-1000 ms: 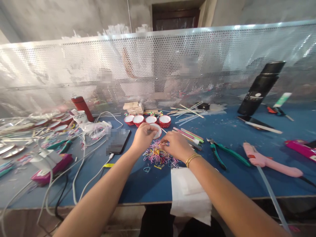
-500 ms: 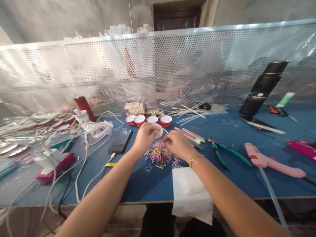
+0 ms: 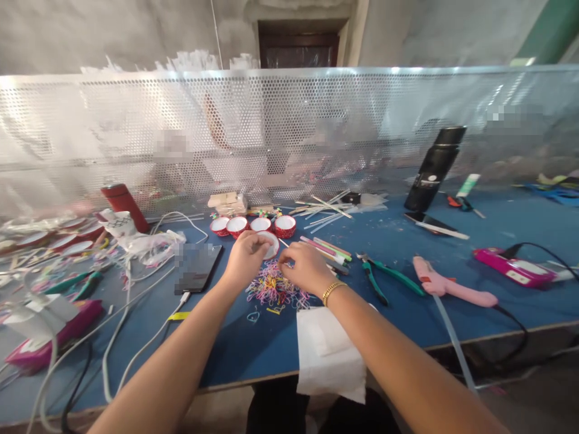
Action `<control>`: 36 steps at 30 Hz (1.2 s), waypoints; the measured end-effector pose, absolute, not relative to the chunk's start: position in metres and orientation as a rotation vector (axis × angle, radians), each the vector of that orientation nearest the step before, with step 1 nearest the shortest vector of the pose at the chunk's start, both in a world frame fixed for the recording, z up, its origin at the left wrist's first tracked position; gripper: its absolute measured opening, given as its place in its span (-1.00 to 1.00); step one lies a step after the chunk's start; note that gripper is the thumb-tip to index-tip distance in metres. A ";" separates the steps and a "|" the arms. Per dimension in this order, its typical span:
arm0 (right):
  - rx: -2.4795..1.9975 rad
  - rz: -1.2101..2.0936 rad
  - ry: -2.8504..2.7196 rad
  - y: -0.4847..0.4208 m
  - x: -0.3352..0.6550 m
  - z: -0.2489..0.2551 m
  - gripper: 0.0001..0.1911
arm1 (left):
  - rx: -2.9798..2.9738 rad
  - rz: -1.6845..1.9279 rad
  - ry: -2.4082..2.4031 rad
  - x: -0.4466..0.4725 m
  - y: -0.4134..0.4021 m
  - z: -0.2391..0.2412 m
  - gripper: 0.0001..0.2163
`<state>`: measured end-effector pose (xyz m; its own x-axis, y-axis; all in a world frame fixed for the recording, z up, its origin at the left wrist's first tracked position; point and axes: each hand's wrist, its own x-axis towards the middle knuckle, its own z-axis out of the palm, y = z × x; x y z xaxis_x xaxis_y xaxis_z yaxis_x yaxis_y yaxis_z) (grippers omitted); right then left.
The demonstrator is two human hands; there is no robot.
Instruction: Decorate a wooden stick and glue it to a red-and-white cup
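My left hand (image 3: 248,260) is closed in a pinch, fingertips beside a small round white-topped piece (image 3: 271,246); what it holds is too small to make out. My right hand (image 3: 305,265), with a gold bracelet at the wrist, also has thumb and finger pinched, and anything in them is hidden. Both hover over a pile of coloured elastic loops (image 3: 278,286). A thin pale stick (image 3: 283,243) shows just behind the right fingers. Beyond stands a row of red cups with white tops (image 3: 261,225). Coloured sticks (image 3: 328,248) lie right of the hands.
Green-handled pliers (image 3: 391,277), a pink glue gun (image 3: 452,286) and a black bottle (image 3: 435,169) are on the right. Left are a phone (image 3: 199,271) on its cable, a red bottle (image 3: 125,206) and a magenta power strip (image 3: 58,337). White cloth (image 3: 331,349) hangs over the front edge.
The view has turned rightward, so everything on the table sits further left. Both hands keep nearly the same pinched pose over the loops.
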<state>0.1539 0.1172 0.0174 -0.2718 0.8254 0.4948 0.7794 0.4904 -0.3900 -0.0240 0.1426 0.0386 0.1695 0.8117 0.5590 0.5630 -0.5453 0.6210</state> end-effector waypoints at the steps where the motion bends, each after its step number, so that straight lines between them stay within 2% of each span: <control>1: -1.284 0.106 -2.041 0.117 0.154 0.018 -0.92 | 2.177 1.315 1.322 -0.025 0.144 0.039 -0.87; 8: -1.174 0.241 -1.821 0.122 0.154 0.019 -0.90 | 2.228 1.215 1.225 -0.023 0.141 0.042 -0.78; 16: -1.151 0.424 -1.702 0.120 0.154 0.021 -0.87 | 2.248 1.143 1.205 -0.020 0.138 0.041 -0.93; 23: -1.129 0.447 -1.697 0.121 0.155 0.018 -0.90 | 2.275 1.138 1.221 -0.020 0.135 0.042 -0.90; 27: -1.148 0.432 -1.674 0.122 0.155 0.018 -0.89 | 2.312 1.136 1.177 -0.019 0.132 0.045 -0.96; 31: -1.129 0.524 -1.656 0.122 0.154 0.019 -0.86 | 2.373 1.141 1.183 -0.020 0.134 0.045 -0.90; 36: -1.089 0.590 -1.694 0.120 0.154 0.020 -0.83 | 2.399 1.087 1.208 -0.021 0.136 0.046 -0.98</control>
<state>0.1535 0.1204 0.0204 -0.0987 0.8729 0.4779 0.3866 0.4761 -0.7898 -0.0210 0.1364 0.0459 0.3802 0.7708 0.5112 0.5893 -0.6279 0.5084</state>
